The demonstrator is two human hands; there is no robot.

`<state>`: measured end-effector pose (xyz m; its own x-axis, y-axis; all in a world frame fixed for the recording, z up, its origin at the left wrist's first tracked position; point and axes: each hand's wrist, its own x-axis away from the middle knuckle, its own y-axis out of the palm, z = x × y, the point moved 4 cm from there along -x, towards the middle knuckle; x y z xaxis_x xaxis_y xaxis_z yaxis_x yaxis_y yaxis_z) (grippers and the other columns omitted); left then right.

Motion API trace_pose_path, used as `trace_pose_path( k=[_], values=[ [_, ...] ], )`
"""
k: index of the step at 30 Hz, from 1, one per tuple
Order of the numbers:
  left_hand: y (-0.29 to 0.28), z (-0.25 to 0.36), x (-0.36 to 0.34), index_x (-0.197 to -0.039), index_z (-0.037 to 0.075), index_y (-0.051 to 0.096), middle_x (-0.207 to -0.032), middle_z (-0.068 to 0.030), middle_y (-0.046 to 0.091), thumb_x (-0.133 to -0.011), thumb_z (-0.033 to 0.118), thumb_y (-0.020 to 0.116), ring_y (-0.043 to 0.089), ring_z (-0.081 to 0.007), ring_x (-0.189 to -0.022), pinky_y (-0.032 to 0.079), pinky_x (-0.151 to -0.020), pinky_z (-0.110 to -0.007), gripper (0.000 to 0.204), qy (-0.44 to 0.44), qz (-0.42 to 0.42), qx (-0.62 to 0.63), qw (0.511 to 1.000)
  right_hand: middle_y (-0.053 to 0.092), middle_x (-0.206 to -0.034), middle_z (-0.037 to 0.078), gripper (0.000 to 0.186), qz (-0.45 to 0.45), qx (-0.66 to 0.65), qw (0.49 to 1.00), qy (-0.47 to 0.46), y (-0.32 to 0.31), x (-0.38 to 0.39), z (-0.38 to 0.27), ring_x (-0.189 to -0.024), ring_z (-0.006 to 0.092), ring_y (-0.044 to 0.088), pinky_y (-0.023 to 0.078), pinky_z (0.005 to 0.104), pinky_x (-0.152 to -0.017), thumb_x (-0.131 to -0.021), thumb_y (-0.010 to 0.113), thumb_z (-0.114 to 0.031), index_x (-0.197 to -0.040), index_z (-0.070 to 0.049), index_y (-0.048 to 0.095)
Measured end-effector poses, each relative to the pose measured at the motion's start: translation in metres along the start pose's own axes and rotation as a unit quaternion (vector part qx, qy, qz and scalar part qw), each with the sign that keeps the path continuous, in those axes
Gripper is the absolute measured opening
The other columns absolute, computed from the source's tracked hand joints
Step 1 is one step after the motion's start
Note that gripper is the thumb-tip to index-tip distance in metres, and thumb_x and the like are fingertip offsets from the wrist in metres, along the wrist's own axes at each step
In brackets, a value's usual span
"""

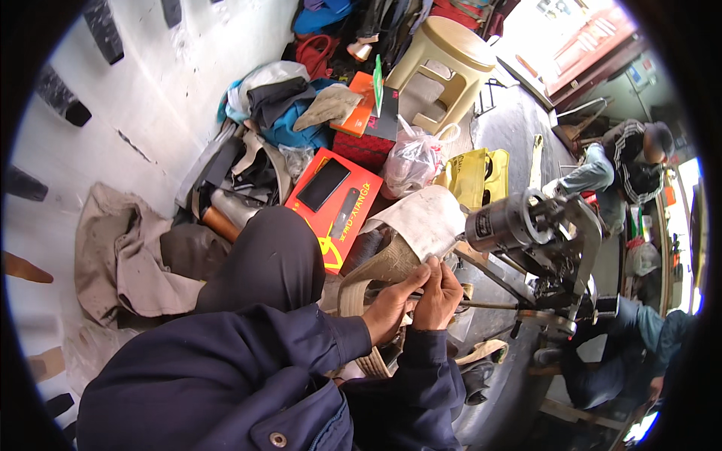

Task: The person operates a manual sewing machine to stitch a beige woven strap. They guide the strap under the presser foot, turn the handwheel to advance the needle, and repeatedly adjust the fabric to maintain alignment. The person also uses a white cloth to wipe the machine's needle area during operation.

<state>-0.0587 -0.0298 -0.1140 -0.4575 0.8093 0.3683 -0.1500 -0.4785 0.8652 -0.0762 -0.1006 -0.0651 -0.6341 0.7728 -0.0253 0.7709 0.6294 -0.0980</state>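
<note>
My left hand (392, 304) and my right hand (438, 299) meet in front of me with fingertips pinched together. Whatever sits between the fingers is too small or hidden to make out. Just beyond them lies a whitish cloth (429, 222) over a worn tan, fibrous pad (387, 270); the fingertips overlap its near edge, and I cannot tell whether they touch it. To the right of my hands stands a metal hand-crank sewing machine (519, 225), with a thin rod (489, 305) running from it toward my right hand.
A red box (335, 207) carries a black phone (323, 184). Behind it are a plastic bag (414, 158), a yellow bag (474, 177) and a beige stool (444, 68). Piled clothes (278, 105) lean by the white wall. Two people (639, 161) sit at the right.
</note>
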Motion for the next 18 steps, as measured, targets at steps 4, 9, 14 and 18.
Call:
trace_pose_path(
  k=[4,9,14,18],
  values=[
    [0.009,0.012,-0.011,-0.116,0.007,0.062,-0.109,-0.0016,0.063,-0.094,0.037,0.068,0.058,-0.0135,-0.103,0.044,-0.093,-0.031,0.038,0.021,0.054,0.049,0.997,0.043,-0.068,-0.007,0.034,0.013,0.027,0.999,-0.029,0.005,0.002,0.001,-0.067,0.0034,0.036,0.029,0.0225,-0.055,-0.103,0.056,-0.019,-0.074,-0.002,0.050],
    [0.008,0.020,-0.012,-0.108,0.007,0.065,-0.101,-0.0014,0.065,-0.088,0.032,0.073,0.059,-0.0132,-0.094,0.045,-0.087,-0.032,0.032,0.024,0.102,0.052,0.993,0.044,-0.071,-0.006,0.031,0.018,0.054,0.998,-0.026,0.004,0.002,0.000,-0.067,0.0030,0.037,0.032,0.0215,-0.054,-0.102,0.057,-0.017,-0.076,-0.001,0.054],
    [0.008,0.023,-0.009,-0.106,0.008,0.068,-0.103,-0.0013,0.067,-0.088,0.031,0.072,0.060,-0.0128,-0.095,0.044,-0.084,-0.032,0.029,0.051,0.125,0.029,0.990,0.051,-0.073,-0.005,0.025,0.030,0.023,0.999,-0.003,0.004,0.000,0.001,-0.068,0.0023,0.046,0.040,0.0195,-0.054,-0.100,0.060,-0.018,-0.081,-0.001,0.062],
    [0.004,0.019,-0.012,-0.107,0.008,0.069,-0.102,-0.0008,0.067,-0.090,0.030,0.071,0.059,-0.0116,-0.093,0.044,-0.080,-0.030,0.028,0.071,0.136,0.009,0.988,0.057,-0.076,-0.004,0.026,0.032,-0.009,0.999,0.019,0.001,-0.002,0.002,-0.070,0.0031,0.050,0.043,0.0198,-0.054,-0.099,0.060,-0.019,-0.080,-0.001,0.064]
  ],
)
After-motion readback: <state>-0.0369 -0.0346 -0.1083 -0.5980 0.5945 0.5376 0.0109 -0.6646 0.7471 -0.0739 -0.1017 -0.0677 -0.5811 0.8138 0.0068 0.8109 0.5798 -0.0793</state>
